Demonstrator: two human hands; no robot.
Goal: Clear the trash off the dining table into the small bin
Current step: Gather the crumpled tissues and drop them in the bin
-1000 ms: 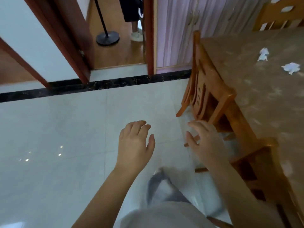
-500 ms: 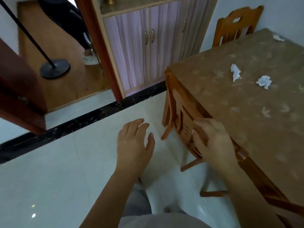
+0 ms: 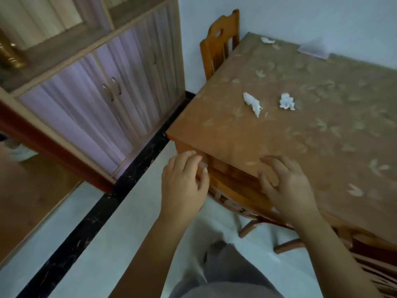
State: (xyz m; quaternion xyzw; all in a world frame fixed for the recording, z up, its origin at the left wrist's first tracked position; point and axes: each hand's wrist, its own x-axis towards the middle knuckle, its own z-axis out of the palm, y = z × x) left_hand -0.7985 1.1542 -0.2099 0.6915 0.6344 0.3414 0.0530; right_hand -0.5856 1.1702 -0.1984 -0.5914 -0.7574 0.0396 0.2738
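Note:
The dining table [image 3: 322, 130] has a tan leaf-patterned cover and fills the right side of the view. Two crumpled white tissues lie near its near-left part: one long piece [image 3: 252, 103] and one balled piece [image 3: 286, 101]. A third scrap [image 3: 267, 40] lies at the far edge. My left hand [image 3: 183, 186] hovers beside the table's near corner, fingers loosely curled, holding nothing. My right hand [image 3: 287, 186] is over the table's near edge, fingers spread and relaxed, empty. No bin is in view.
A wooden chair [image 3: 219, 43] stands at the table's far left end, and another chair [image 3: 236, 190] is tucked under the near edge below my hands. A pale sheet [image 3: 313, 49] lies at the table's far edge. A cabinet [image 3: 103, 100] with purple curtained doors stands at left.
The view has swung right and closer to the table. Both hands have risen toward the table's near corner, and the right hand now reaches over its edge.

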